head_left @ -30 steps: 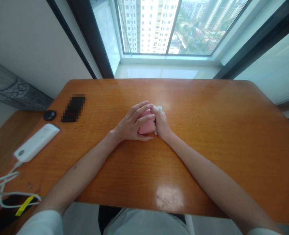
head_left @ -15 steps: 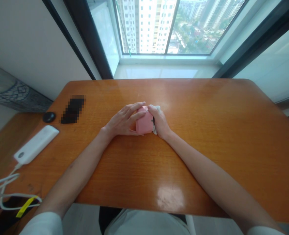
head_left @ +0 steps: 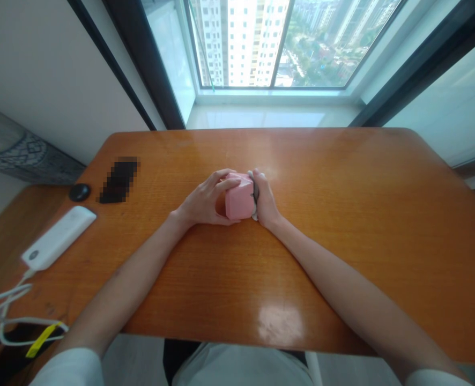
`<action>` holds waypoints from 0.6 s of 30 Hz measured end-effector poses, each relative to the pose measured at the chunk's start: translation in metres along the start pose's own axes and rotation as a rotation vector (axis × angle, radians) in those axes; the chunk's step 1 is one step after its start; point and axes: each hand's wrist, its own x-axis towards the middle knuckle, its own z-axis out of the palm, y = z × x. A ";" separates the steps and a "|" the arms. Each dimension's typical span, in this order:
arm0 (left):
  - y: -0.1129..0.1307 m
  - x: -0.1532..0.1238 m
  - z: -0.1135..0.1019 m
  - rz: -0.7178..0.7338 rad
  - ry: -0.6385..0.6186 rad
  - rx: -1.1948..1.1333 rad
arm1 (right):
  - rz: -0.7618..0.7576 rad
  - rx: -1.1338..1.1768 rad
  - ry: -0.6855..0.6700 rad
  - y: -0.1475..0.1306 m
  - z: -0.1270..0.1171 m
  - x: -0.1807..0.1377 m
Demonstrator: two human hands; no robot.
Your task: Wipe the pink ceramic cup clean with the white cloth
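A small pink box-shaped thing (head_left: pixel 238 200) stands on the orange wooden table (head_left: pixel 342 230), near its middle. My left hand (head_left: pixel 202 201) grips its left side, fingers curled over the top edge. My right hand (head_left: pixel 265 200) presses against its right side, closed round a bit of white material (head_left: pixel 255 216) that peeks out between palm and box. What the white piece is I cannot make out.
A white power bank (head_left: pixel 57 237) with a white cable (head_left: pixel 8 316) lies at the table's left edge. Beside it sit a round black cap (head_left: pixel 79 192) and a blurred dark flat thing (head_left: pixel 119 179). A window (head_left: pixel 273 43) lies beyond the far edge.
The pink thing has been tipped up from lying under my left fingers to standing on edge. My left fingers slid from covering its top to gripping its left side.
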 end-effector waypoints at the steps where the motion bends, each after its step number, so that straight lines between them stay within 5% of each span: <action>1: 0.001 0.001 0.000 -0.008 0.001 -0.014 | 0.007 0.023 0.006 0.000 0.000 0.000; 6: 0.009 0.007 -0.003 -0.060 -0.010 -0.103 | 0.013 0.054 0.010 0.001 -0.001 -0.001; 13: 0.016 0.006 0.005 -0.352 -0.024 -0.384 | -0.103 -0.075 0.030 0.002 0.000 -0.007; 18: 0.011 0.001 0.008 -0.345 -0.045 -0.372 | -0.140 -0.104 0.048 -0.002 0.000 -0.009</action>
